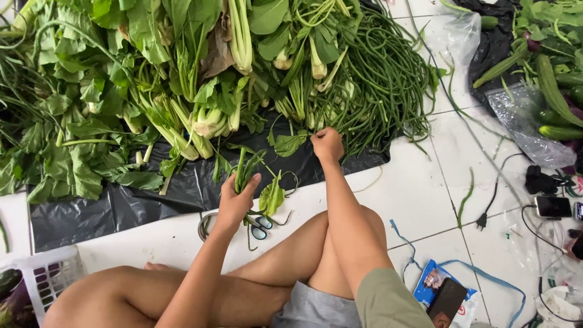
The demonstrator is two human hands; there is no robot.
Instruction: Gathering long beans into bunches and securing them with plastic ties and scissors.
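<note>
I sit cross-legged on a white tiled floor. My left hand (234, 200) is shut on a small bunch of green stems with leaves (249, 169), held upright above the floor. My right hand (327, 144) reaches forward with its fingers closed at the near edge of the vegetable heap, pinching stems beside the long green beans (388, 79). Leafy greens (109, 91) are piled across a black plastic sheet (121, 209). Scissors with blue handles (260, 228) lie on the floor just below my left hand.
A white plastic basket (45, 276) stands at the lower left. At right lie cucumbers and gourds (555, 91) on plastic, a clear bag (528, 130), a phone (552, 206) with cables and a plug (483, 220). A blue packet (431, 282) and dark phone (446, 300) rest by my knee.
</note>
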